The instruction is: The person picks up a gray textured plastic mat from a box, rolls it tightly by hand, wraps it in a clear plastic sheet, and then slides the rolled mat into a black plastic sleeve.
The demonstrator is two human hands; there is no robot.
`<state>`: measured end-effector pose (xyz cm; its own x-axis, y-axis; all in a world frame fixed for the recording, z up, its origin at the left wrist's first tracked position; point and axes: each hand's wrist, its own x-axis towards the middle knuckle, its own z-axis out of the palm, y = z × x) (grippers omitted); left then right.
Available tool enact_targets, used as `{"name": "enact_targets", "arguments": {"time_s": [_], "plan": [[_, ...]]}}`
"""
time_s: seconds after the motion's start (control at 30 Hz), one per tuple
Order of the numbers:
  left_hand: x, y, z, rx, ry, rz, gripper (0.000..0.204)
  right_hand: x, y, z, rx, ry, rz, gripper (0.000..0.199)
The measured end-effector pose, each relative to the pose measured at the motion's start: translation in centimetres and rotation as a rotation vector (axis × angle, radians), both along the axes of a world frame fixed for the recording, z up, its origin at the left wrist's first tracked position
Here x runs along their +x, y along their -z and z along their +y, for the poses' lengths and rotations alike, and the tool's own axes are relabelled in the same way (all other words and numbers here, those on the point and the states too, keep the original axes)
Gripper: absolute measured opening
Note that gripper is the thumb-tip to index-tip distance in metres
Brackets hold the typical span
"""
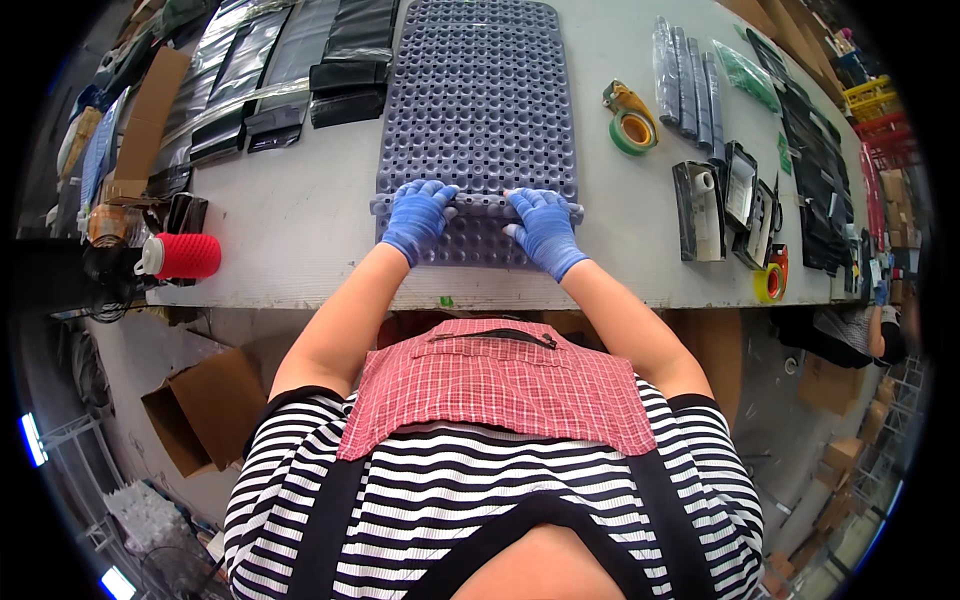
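Observation:
A long, grey-blue, see-through bath mat covered in round bumps and holes lies lengthwise on the white table. Its near end is turned up into a narrow roll or fold that runs across the mat. My left hand, in a blue glove, grips this roll near its left end, fingers curled over the top. Toward the right end, my right hand, gloved the same way, holds it with thumb and fingers. Part of the roll is hidden under both hands. Below them, a strip of mat reaches toward the table's front edge.
Black plastic bags lie at the far left, and a red bottle nearer. On the right are a tape dispenser, grey rolls, small open boxes and yellow tape. A cardboard box sits below.

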<state>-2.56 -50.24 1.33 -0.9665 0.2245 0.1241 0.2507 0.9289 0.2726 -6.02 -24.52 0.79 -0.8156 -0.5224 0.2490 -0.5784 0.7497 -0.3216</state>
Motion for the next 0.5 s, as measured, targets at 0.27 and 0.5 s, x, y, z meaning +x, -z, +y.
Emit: {"name": "enact_targets", "arguments": {"time_s": [0.27,0.5], "plan": [[3.3,-0.8,0.0,-0.05,0.039,-0.147,0.038,2.5,-0.5,0.7,0.085,-0.031,-0.036,0.035],[6.4,-0.3,0.5,-0.006,0.131,0.085,0.056,3.1,0.5,0.8,-0.028,-0.065,-0.175,0.037]]}}
